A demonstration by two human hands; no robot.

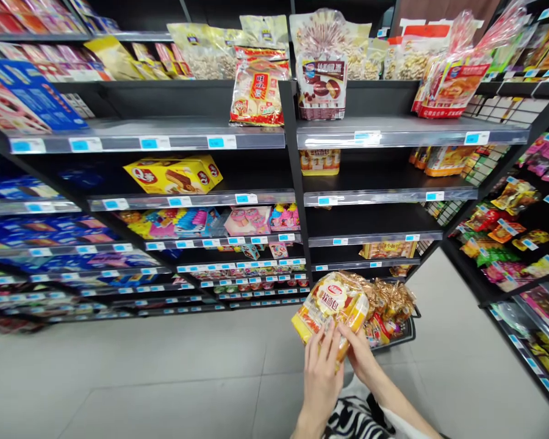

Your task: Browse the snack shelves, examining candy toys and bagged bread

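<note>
A yellow and clear plastic bag of soft bread (332,302) is held up in front of me, its printed label facing me. My left hand (322,360) lies over the near lower part of the bag, fingers on its front. With the thumb on the lower right edge, my right hand (357,350) grips the same bag; its other fingers are hidden behind. Just beyond the bag, a dark shopping basket (409,332) stands low, carrying gold-wrapped packages (391,299) and a red and yellow packet (379,332).
Black store shelves (247,137) run across the front. They bear a yellow box of cakes (174,174), a red rice-cracker bag (260,91), a brown pie bag (322,85) and a red bread bag (452,88). Another snack rack (489,274) stands at right. Grey tiled floor (174,366) lies below.
</note>
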